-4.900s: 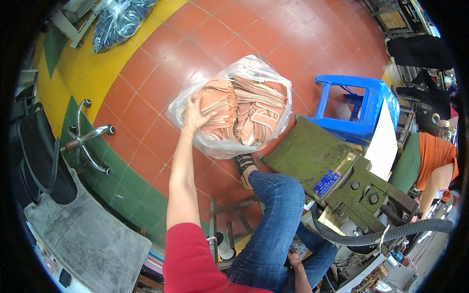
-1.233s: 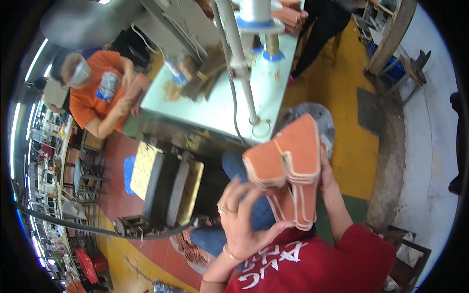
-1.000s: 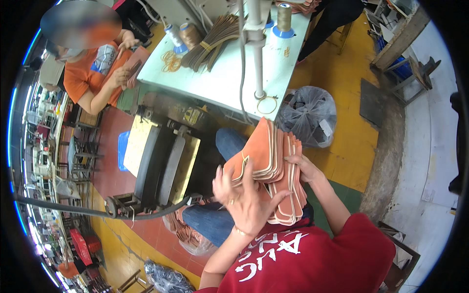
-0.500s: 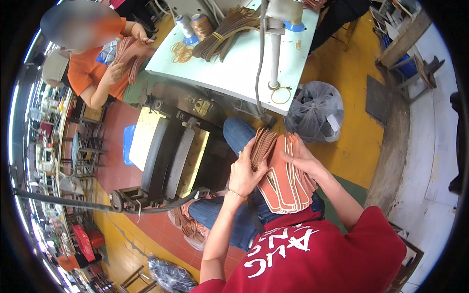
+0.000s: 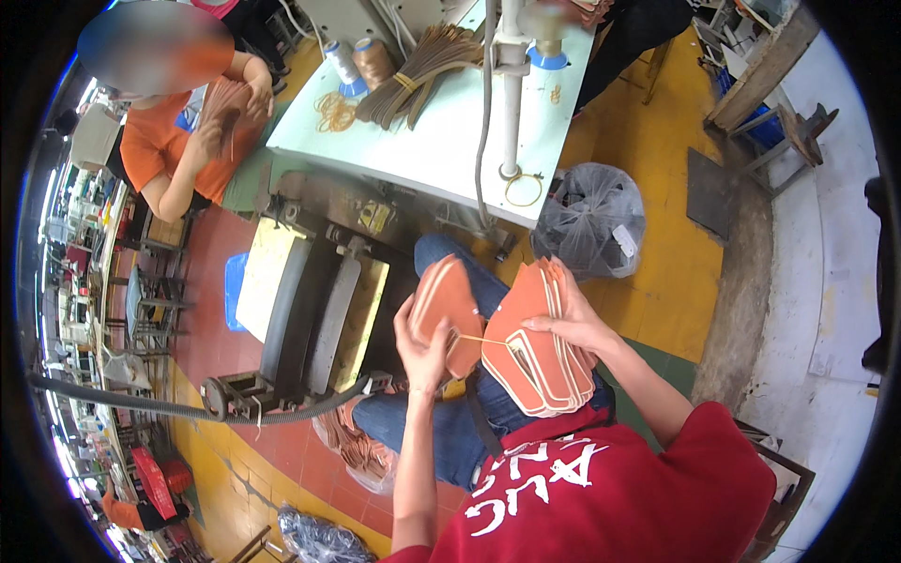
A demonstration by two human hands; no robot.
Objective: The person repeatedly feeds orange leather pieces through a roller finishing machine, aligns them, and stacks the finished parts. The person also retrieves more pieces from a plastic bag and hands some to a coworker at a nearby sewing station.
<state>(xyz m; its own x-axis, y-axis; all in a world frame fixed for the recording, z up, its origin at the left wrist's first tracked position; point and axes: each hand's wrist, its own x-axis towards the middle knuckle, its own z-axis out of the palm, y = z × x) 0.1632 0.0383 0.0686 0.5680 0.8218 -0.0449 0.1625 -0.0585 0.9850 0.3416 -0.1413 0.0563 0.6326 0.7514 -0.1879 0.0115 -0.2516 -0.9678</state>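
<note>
My left hand [image 5: 419, 342] is closed round a small stack of orange-brown flat pieces with pale edges [image 5: 445, 298], held tilted above my lap. To its right, my right hand [image 5: 574, 324] grips a thicker fanned stack of similar pieces [image 5: 558, 375], its thumb across the top face. Long pale-edged cut-outs show in the lower half of this stack. A thin yellowish band [image 5: 482, 339] stretches between the two stacks, which are apart at the top and close together lower down. The lower stack rests by my thighs.
A pale worktable [image 5: 394, 164] ahead carries a banded bundle of brown strips [image 5: 422, 75], thread spools [image 5: 374, 64] and loose rubber bands [image 5: 335, 113]. A dark machine [image 5: 314, 310] stands left of my knees. A stuffed plastic bag [image 5: 591, 220] sits right of the table. A co-worker [image 5: 150, 150] handles similar pieces.
My left hand has moved left and turned its stack, so a flat face now shows instead of edges. The stacks are farther apart, and the stretched band has come into view.
</note>
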